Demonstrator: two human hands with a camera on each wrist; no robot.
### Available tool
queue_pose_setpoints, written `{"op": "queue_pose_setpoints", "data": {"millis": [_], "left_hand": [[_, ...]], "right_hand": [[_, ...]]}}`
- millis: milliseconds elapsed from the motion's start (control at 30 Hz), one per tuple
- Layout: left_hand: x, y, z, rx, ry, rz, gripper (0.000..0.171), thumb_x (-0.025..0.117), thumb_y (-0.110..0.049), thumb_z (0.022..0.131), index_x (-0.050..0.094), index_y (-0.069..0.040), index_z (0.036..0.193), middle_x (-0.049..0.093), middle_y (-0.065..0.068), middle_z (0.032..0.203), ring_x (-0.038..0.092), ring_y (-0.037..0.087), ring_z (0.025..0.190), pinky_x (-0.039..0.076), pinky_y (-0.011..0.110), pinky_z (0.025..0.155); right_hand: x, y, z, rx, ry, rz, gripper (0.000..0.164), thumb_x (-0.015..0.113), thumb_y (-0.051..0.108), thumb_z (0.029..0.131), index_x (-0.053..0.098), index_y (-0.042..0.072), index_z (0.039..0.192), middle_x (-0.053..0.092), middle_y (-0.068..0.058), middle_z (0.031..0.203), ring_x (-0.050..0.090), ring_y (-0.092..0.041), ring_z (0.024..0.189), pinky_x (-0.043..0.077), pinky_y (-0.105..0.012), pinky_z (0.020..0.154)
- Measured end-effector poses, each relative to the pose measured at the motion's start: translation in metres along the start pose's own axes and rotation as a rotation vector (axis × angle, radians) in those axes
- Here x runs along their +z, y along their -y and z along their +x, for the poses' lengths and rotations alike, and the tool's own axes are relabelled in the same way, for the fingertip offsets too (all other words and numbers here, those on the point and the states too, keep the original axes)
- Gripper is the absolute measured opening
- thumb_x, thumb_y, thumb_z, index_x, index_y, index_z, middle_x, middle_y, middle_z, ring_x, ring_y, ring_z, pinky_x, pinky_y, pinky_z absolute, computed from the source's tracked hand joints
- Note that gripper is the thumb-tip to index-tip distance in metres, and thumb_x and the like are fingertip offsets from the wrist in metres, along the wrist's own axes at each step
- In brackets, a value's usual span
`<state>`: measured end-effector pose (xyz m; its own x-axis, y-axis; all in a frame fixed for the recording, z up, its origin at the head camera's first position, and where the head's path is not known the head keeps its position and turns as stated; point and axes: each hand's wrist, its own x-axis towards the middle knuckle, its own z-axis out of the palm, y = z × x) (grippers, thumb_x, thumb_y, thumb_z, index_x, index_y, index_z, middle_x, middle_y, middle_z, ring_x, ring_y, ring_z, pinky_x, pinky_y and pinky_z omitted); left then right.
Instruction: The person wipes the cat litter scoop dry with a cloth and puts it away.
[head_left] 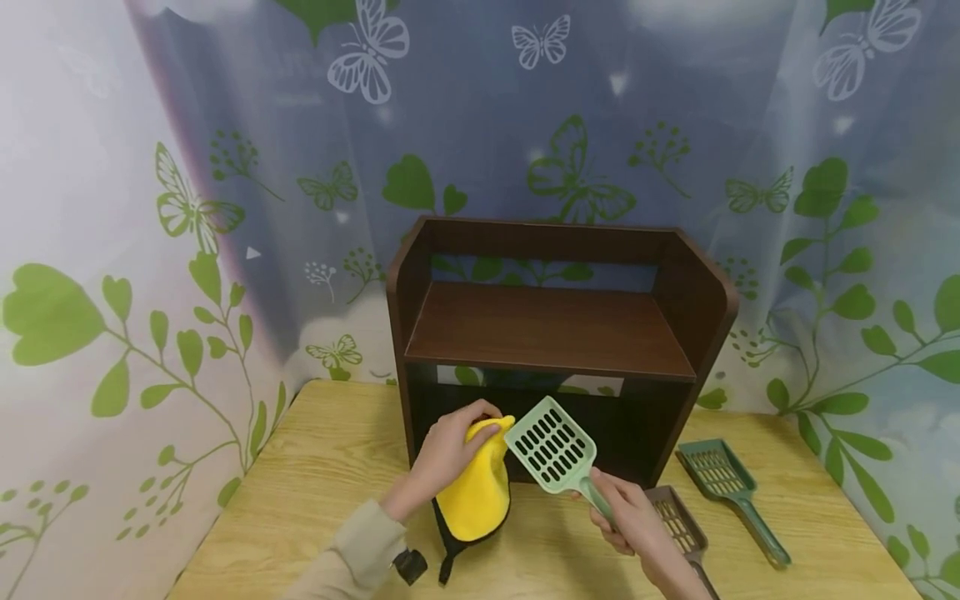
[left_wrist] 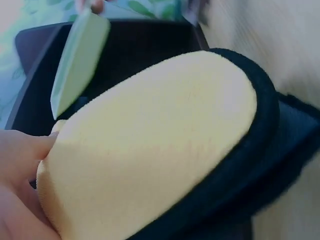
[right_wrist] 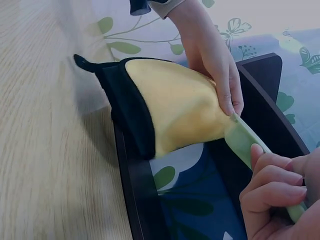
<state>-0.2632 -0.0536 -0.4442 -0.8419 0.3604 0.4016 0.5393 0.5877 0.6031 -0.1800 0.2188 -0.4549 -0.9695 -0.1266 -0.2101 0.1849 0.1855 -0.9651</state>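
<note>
My left hand (head_left: pixel 448 446) pinches the tip of a yellow cleaning mitt (head_left: pixel 474 496) with black trim. The mitt hangs down, and its black loop points toward me. In the right wrist view, the mitt's black cuff (right_wrist: pixel 127 110) is plain to see. My right hand (head_left: pixel 630 512) grips the handle of a light green litter scoop (head_left: pixel 568 482), slotted head raised and tilted to the left. The scoop's front edge is close to the left fingertips; in the right wrist view the two appear to meet. Seen from the left wrist, the mitt (left_wrist: pixel 155 135) fills most of the view.
Behind the hands stands a dark brown two-tier shelf (head_left: pixel 555 329) on the wooden table (head_left: pixel 315 467). To the right lie a dark green litter scoop (head_left: pixel 742 500) and a brown litter scoop (head_left: pixel 696 542), the latter partly behind my right forearm. A leaf-and-butterfly curtain (head_left: pixel 480 108) hangs behind.
</note>
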Motion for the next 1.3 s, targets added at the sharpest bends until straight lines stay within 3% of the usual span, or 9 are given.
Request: {"op": "queue_pose_setpoints", "data": {"millis": [133,333,533,800,1300], "left_hand": [[0.002,0.001,0.001,-0.096,0.055,-0.275,0.025,0.059,-0.029,0.104,0.067,-0.011,0.119,0.071,0.006,0.108,0.059,0.009,0.075,0.050,0.022,0.068],[0.006,0.001,0.006,-0.176,0.058,-0.431,0.028,0.060,-0.026,0.104,0.067,-0.005,0.121,0.071,0.012,0.110,0.061,0.010,0.078,0.051,0.022,0.069],[0.010,-0.002,0.022,-0.160,0.052,-0.447,0.032,0.060,-0.028,0.104,0.067,-0.003,0.123,0.071,0.013,0.111,0.063,0.010,0.081,0.053,0.024,0.072],[0.015,-0.007,0.035,-0.154,0.023,-0.431,0.032,0.063,-0.025,0.102,0.069,0.001,0.118,0.073,0.015,0.108,0.065,0.014,0.087,0.052,0.027,0.081],[0.004,0.000,0.007,-0.218,0.048,-0.491,0.032,0.063,-0.030,0.102,0.069,-0.004,0.119,0.073,0.011,0.104,0.063,0.009,0.073,0.052,0.023,0.068]], "right_hand": [[0.004,0.001,0.002,-0.010,0.014,0.010,0.056,0.043,0.050,0.107,0.066,-0.001,0.113,0.041,0.004,0.058,0.024,-0.005,0.042,0.026,-0.021,0.041],[0.009,-0.001,0.005,-0.014,0.056,0.009,0.056,0.041,0.049,0.108,0.065,-0.001,0.112,0.042,0.004,0.059,0.025,-0.006,0.043,0.025,-0.021,0.042],[0.014,-0.004,0.003,0.005,0.110,0.008,0.055,0.039,0.051,0.108,0.064,0.002,0.107,0.042,0.006,0.059,0.027,-0.005,0.043,0.026,-0.021,0.041],[0.018,-0.006,0.000,-0.002,0.164,0.040,0.059,0.042,0.053,0.106,0.061,-0.002,0.108,0.042,0.006,0.059,0.027,-0.004,0.042,0.026,-0.020,0.041],[0.015,-0.001,0.003,-0.017,0.096,-0.033,0.058,0.043,0.050,0.107,0.067,-0.003,0.106,0.043,0.005,0.056,0.025,-0.004,0.040,0.024,-0.021,0.039]]}}
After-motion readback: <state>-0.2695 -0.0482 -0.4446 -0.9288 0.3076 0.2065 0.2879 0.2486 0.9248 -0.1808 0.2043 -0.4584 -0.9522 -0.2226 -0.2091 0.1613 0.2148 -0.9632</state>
